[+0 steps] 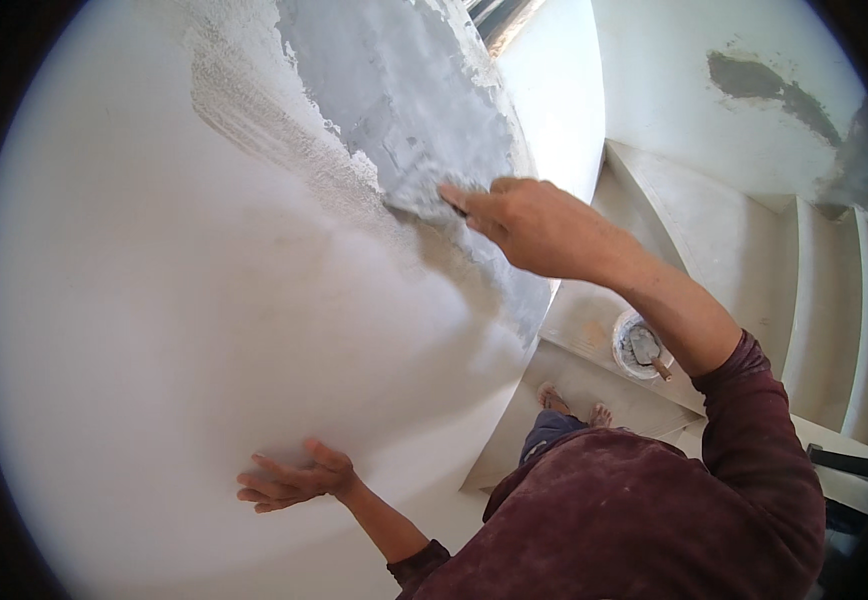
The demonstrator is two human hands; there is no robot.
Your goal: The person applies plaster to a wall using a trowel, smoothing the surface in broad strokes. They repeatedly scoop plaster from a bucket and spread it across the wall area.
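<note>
My right hand (524, 225) grips the handle of a scraper (414, 195) whose blade, smeared with grey compound, is on a grey patch (379, 90) of the white wall (144, 290). A rough, streaked pale band borders the patch. Lower on the same wall, my left hand (294, 475) has its fingers spread and empty, on or just off the surface; I cannot tell if it touches.
A white bucket (624, 355) of grey compound, with a handled tool in it, stands beside me on the pale stairs (734, 300), which climb to the right. A stained white wall (679, 80) lines them. My feet are on a step below. Dark bars (844, 462) show at right.
</note>
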